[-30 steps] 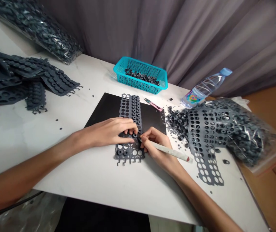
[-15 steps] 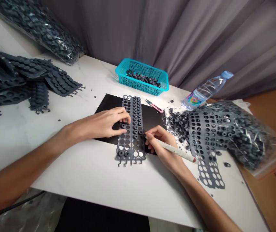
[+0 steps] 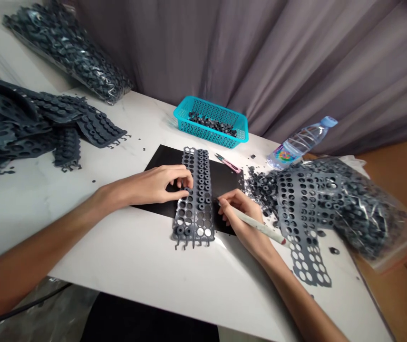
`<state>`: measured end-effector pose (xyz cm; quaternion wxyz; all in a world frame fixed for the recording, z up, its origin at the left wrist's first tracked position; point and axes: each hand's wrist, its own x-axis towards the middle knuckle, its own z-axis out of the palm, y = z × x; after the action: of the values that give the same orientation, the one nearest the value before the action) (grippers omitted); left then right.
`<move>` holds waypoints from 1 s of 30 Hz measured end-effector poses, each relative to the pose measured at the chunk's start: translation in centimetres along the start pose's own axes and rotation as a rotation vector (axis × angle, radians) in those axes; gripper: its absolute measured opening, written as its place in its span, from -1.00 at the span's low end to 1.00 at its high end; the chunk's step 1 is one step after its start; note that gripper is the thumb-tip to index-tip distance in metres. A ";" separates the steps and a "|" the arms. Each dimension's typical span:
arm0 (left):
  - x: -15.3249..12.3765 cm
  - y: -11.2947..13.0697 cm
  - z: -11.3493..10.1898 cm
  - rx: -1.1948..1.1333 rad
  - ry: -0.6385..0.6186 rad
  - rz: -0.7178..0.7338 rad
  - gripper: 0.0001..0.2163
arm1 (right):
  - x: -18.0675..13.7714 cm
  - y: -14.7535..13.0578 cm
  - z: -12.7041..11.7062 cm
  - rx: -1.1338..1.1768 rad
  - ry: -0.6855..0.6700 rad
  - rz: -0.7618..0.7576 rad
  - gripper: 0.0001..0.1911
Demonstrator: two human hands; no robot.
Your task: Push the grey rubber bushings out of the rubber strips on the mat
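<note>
My right hand (image 3: 241,209) has its fingers clamped on one slim off-white tool (image 3: 260,226), pointing left and away; my left hand (image 3: 160,184) curves over one dark-grey perforated rubber sheet (image 3: 194,204), pinching or not I can't tell. The sheet's long axis runs away from me, hooked end nearest, across one black mat (image 3: 223,183). Beyond the mat: one turquoise plastic basket (image 3: 207,134).

1. Through the camera, I'm viewing a white table (image 3: 146,294) carrying a black mat (image 3: 223,181).
2. A perforated strip (image 3: 201,173) is lying across the mat, extending past its near edge.
3. Beyond the mat, a teal basket (image 3: 203,134) is sitting.
4. Right of the mat, loose dark pieces (image 3: 262,189) and a water bottle (image 3: 298,145) are resting.
5. Left of it, dark sheets (image 3: 21,128) are lying piled.
</note>
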<state>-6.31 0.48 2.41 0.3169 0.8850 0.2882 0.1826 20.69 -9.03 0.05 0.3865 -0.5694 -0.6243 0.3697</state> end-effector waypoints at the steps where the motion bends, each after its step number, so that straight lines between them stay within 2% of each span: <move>1: 0.0 0.1 -0.1 0.000 0.002 -0.005 -0.84 | 0.0 0.1 0.0 0.002 0.000 0.003 -0.75; 6: 0.0 0.3 -0.4 0.069 -0.007 -0.014 -0.86 | 0.1 0.2 0.0 0.001 -0.006 0.001 -0.77; 10: 0.2 1.2 0.7 0.045 0.047 0.043 -0.85 | -0.1 -0.1 0.1 0.037 -0.009 0.022 -0.80; 14: 0.3 2.2 2.8 0.075 -0.039 0.134 -0.82 | -0.7 -0.4 0.7 0.156 -0.063 0.082 -0.85; 17: 0.3 2.2 3.7 0.125 -0.105 0.137 -0.79 | -1.1 -0.5 1.2 0.198 -0.106 0.106 -0.91; 24: 0.3 1.9 3.4 0.073 -0.121 0.085 -0.78 | -1.2 -0.3 1.6 0.200 -0.117 0.120 -0.97; 30: 0.4 2.0 3.4 0.016 -0.106 0.093 -0.80 | -1.1 -0.2 1.8 0.202 -0.108 0.124 -0.92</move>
<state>-3.47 -2.06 1.35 0.3160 0.9084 0.2307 0.1476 19.09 -10.16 -0.63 0.3842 -0.5444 -0.5673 0.4839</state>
